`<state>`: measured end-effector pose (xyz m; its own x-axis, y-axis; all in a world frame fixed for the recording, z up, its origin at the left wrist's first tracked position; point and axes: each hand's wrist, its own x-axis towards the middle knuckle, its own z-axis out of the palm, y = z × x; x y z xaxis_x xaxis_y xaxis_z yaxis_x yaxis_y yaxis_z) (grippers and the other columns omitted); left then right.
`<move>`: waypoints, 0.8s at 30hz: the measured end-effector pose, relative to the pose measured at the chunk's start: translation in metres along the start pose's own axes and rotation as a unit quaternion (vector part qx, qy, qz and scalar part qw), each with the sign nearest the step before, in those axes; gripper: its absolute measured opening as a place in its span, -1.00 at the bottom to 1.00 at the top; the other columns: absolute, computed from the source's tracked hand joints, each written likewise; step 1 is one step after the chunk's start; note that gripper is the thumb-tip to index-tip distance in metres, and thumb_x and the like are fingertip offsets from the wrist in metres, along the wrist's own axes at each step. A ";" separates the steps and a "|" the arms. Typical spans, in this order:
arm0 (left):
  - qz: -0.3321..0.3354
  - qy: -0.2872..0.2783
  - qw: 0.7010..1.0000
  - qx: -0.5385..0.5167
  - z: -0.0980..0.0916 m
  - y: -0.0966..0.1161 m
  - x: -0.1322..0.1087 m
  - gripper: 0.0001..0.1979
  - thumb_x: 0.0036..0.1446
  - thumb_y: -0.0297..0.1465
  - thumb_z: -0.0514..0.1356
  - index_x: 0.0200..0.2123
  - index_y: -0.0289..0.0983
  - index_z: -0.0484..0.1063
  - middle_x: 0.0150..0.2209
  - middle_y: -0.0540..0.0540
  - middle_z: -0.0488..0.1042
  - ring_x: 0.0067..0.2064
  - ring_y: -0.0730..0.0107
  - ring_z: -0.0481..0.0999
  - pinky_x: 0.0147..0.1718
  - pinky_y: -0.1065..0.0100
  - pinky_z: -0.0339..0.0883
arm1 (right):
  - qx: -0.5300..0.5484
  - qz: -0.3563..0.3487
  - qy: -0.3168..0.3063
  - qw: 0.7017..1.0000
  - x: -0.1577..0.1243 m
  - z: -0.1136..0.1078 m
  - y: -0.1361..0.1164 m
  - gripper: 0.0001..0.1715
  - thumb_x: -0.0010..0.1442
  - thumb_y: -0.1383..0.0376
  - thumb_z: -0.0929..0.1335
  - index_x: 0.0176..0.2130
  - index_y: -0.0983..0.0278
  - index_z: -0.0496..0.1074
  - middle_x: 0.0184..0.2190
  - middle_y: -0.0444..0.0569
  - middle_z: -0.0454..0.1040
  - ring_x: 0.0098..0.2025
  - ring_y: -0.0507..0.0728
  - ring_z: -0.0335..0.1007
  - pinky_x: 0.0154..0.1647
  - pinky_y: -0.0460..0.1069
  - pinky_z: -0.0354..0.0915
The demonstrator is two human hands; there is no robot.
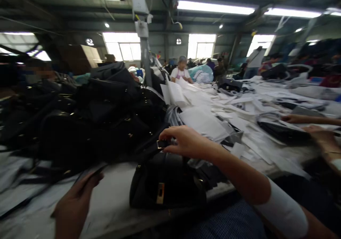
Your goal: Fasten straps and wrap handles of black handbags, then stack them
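Observation:
A black handbag (170, 182) with a gold turn-lock plate (160, 193) stands at the table's near edge in front of me. Above its top, my right hand (183, 141) pinches a black strap (161, 145) with a gold-coloured metal fitting between thumb and fingers. To the left of the bag, my left hand (77, 200) is closed round a thin dark strip (99, 170), whose kind is blurred. The lower part of the strip is hidden in the palm.
A big heap of black handbags (106, 114) rises at the left. White sheets (202, 120) cover much of the table on the right. A co-worker's hands (319, 134) touch another black bag (282, 130) there. Another person (182, 71) is across the table, near a metal post (145, 61).

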<state>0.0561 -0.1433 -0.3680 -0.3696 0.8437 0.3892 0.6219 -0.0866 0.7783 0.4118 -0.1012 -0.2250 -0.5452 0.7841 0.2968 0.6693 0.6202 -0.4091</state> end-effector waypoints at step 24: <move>0.321 -0.105 0.908 -0.248 0.025 0.187 0.060 -0.89 0.25 -0.40 0.24 -0.18 -0.24 0.56 -0.42 0.02 0.58 -0.40 0.43 0.58 -0.32 0.43 0.47 | 0.254 -0.013 0.005 0.967 0.004 -0.048 -0.041 -0.64 0.30 0.09 0.34 0.00 0.22 0.46 -0.34 -0.12 0.51 -0.33 0.04 0.46 -0.33 -0.09 0.33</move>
<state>0.1679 -0.0957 -0.2118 0.1309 0.6129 0.7792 0.2553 -0.7803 0.5709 0.4067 -0.1223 -0.1658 -0.5518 0.7704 0.3194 0.3205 0.5495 -0.7716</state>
